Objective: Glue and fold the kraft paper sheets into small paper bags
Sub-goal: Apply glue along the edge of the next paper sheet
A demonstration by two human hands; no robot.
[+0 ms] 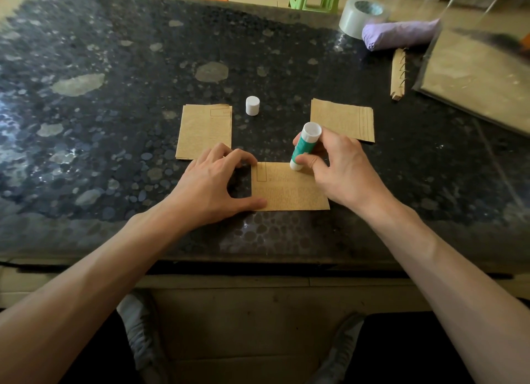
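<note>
Gluing was in hand: my right hand point(341, 168) gripped the green-and-white glue stick point(304, 146), tip down on the far edge of the brown kraft paper sheet point(289, 190) near the dark speckled desk's point(114, 125) front. My left hand point(212, 183) pressed its left edge, fingers arched, holding nothing. Next, I judged, an even swipe. Counted: one stick, one white round cap point(252, 105), two kraft piles point(205, 131).

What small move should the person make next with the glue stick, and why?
Probably slide the glue stick along the far edge of the near kraft sheet. The right hand holds it with its tip on that edge, the cap stands apart, and the left hand steadies the sheet's left side.
</note>
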